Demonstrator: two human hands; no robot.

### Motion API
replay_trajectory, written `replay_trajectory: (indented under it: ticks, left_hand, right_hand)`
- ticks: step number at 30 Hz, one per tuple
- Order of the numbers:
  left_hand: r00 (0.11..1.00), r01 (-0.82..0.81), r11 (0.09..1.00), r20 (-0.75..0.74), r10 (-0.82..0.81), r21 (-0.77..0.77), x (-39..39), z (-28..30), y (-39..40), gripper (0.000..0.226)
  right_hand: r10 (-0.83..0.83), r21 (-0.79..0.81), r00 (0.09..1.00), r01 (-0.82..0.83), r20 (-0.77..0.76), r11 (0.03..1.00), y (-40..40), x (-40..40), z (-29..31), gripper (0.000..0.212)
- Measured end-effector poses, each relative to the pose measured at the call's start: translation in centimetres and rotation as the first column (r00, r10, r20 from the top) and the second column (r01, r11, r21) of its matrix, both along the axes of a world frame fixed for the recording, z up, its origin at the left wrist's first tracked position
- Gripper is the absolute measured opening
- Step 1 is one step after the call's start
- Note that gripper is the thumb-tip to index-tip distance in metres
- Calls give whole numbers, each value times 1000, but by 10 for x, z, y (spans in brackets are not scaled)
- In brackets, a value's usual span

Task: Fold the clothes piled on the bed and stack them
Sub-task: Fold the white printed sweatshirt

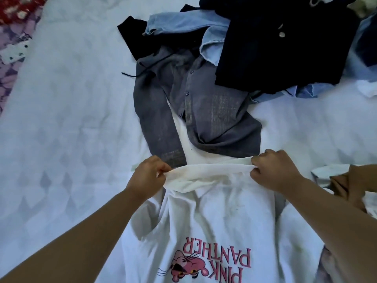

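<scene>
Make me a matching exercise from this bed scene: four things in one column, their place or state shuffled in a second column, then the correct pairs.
Things:
1. white T-shirt
2. grey button shirt
3. black garment
4. light-blue denim

Places or states:
A. crumpled at the far side of the pile, partly under the black one
B. pinched at its far edge by the left hand and the right hand
C. on top of the pile, metal buttons showing
D. spread on the sheet just beyond the hands

Pairs: 1-B, 2-D, 3-C, 4-A

A floral patterned cloth [12, 43] lies at the bed's edge.
</scene>
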State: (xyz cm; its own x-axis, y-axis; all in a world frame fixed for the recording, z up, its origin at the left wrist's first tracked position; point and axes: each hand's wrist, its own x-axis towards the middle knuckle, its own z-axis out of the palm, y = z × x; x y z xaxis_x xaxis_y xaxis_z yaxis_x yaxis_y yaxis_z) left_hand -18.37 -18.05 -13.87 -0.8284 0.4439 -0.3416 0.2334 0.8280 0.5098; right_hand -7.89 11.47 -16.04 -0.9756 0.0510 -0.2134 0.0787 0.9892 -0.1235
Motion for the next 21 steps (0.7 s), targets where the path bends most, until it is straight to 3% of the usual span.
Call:
replay_trajectory:
  ticks: [3,5,7,9,11,13,14,15,17,18,19,21]
  left_hand:
    - [998,-27,979,-54,16,-203,3,-9,2,14]
    - [1000,-25,966,-24,20,-258,4,-11,8,16]
    - [961,-236,972,147,236,-20,3,-7,16,15]
    - [813,-503,827,462,354,252,-1,4,21,16]
    - [705,-602,723,650,282,340,-9,15,24,20]
    - [656,-630,681,725,210,373,-18,23,26,20]
    - [678,-618,683,704,211,389,-23,27,26,17]
    - [765,-541,728,605,218,422,-28,28,26,15]
    - [988,-130,926,130,88,355,-36,27,22,21]
    - [987,117,971,-131,-91,210,-40,22,20,29]
    - [920,280,960,-293,-260,28,-43,20,20,38]
    - [828,371,880,-323,-458,-296,-45,18,24,42]
  right_hand:
    - [-70,-24,995,72,73,997,6,9,-9,27]
    - [-91,-49,995,93,32,994,9,13,-12,21]
    - [-113,-44,993,115,43,992,10,16,-11,16]
    - [-129,-19,989,130,79,991,10,20,-11,14]
    - [-146,13,984,145,106,989,12,21,-9,12]
    - [-156,54,982,151,102,987,14,20,-8,11]
    - [-124,85,988,116,97,990,13,19,-6,12]
    - [-107,130,989,94,103,987,12,18,-3,13]
    - [-110,238,985,77,130,968,10,15,1,18]
    - [-110,272,984,68,142,960,10,14,3,21]
    - [-97,275,987,58,130,960,9,13,3,23]
    - [-96,268,991,69,88,961,8,12,3,26]
